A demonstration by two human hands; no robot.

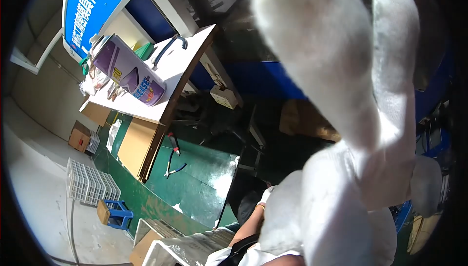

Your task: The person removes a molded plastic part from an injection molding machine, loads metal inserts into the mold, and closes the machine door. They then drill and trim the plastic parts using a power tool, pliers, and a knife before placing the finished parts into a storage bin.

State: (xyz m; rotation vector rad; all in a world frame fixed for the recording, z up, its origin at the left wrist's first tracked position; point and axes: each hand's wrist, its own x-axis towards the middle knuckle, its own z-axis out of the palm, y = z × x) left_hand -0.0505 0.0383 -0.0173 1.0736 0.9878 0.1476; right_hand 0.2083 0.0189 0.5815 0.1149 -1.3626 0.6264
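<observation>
My right hand (360,163), in a white glove, fills much of the right side very close to the camera. Two of its blurred fingers reach upward, spread apart, and more gloved fingers lie lower down. Nothing shows in its grasp. I cannot make out my left hand. Left of the glove, a purple and silver spray can (129,71) stands on a white-topped bench (178,71), which appears tilted in this view. Beside the can lies a tool with dark blue curved handles (165,51).
Pliers with red handles (174,144) and dark-handled pliers (170,168) lie on a green surface (202,168). White crates (92,183) and a blue stool (119,215) stand at the lower left. A co-worker's arm (248,227) shows at the bottom.
</observation>
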